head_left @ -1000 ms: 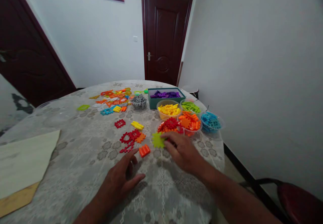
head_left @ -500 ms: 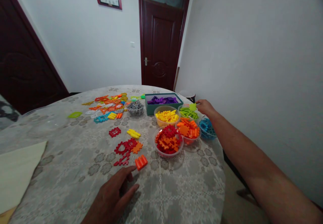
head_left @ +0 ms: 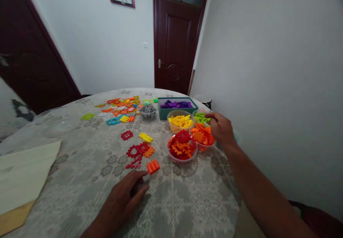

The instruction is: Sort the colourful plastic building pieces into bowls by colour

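Head view. The left hand (head_left: 125, 195) is lying palm down on the tablecloth (head_left: 80, 166), its fingers spread wide and holding nothing. An orange block (head_left: 153, 166) is sitting just beyond its fingertips, apart from them. Farther out from those fingers, flat red pieces (head_left: 136, 150), a yellow piece (head_left: 145, 137) and a mixed heap of pieces (head_left: 120, 107) are lying loose.

The right hand (head_left: 221, 127) is hovering with its back to the camera and its fingers loosely curled. Whether they are gripping anything cannot be told. Its fingertips are pointing at the bowl of green pieces (head_left: 201, 117), right at the rim. The bowl of orange pieces (head_left: 202, 136) is sitting just beside the knuckles. The bowl of red pieces (head_left: 182, 145), the bowl of yellow pieces (head_left: 180, 120), the box of purple pieces (head_left: 177, 105) and the bowl of grey pieces (head_left: 148, 110) are standing farther left of those fingers.

Judging from the layout, the gathering of pieces by colour is well under way: each container is holding largely one colour, though some orange pieces are lying in the red bowl. The loose pieces near the left fingers and the far heap are lying outside any container.
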The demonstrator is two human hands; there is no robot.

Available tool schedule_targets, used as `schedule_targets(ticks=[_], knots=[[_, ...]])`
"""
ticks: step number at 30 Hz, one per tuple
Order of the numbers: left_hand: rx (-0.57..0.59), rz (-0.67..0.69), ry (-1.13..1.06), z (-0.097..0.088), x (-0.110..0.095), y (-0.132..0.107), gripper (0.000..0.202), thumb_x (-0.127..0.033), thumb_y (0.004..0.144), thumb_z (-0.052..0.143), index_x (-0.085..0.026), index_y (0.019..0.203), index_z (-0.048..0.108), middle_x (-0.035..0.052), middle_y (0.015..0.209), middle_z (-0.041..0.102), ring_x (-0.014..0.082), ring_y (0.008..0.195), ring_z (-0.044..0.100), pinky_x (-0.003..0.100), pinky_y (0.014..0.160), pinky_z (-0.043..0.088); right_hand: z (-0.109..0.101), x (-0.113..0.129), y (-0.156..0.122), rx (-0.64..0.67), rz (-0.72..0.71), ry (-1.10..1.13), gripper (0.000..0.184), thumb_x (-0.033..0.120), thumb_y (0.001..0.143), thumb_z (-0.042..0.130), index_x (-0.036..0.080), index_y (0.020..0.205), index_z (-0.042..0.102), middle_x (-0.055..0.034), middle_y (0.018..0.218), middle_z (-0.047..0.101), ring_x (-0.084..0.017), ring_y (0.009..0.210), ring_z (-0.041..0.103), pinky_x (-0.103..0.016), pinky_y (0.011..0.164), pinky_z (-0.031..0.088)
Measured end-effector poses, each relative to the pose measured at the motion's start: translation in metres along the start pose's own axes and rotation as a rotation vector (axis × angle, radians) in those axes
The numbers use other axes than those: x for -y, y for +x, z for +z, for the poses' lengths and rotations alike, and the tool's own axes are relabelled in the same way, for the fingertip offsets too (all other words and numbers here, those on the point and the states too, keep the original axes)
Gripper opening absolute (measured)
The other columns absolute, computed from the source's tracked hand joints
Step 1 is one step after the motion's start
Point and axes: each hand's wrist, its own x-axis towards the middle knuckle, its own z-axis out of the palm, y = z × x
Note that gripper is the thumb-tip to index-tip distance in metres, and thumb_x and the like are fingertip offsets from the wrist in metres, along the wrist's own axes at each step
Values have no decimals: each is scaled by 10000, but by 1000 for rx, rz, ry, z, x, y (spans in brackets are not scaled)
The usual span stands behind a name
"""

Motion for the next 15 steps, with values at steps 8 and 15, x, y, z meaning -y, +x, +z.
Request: schedule_targets(ticks=[8, 15], knots=[[-427, -57, 154, -39, -3, 17, 284, -318, 1006, 596, -244, 1280, 604, 85, 1177, 680, 221, 1046, 683, 401, 939, 592, 11, 115, -147, 321, -829, 578, 303, 41, 884, 491, 217, 1061, 663, -52, 960, 775, -173, 857, 734, -290, 778, 571], [-471, -138, 413, -69, 68, 75, 467, -387, 1002, 579, -173, 1414, 536, 182, 1403, 598, 314, 1361, 561, 525, 1179, 463, 84, 123, -204, 469, -950, 579, 216, 180, 1028, 421, 203, 935, 614, -32, 824, 717, -156, 694, 631, -272, 648, 485]])
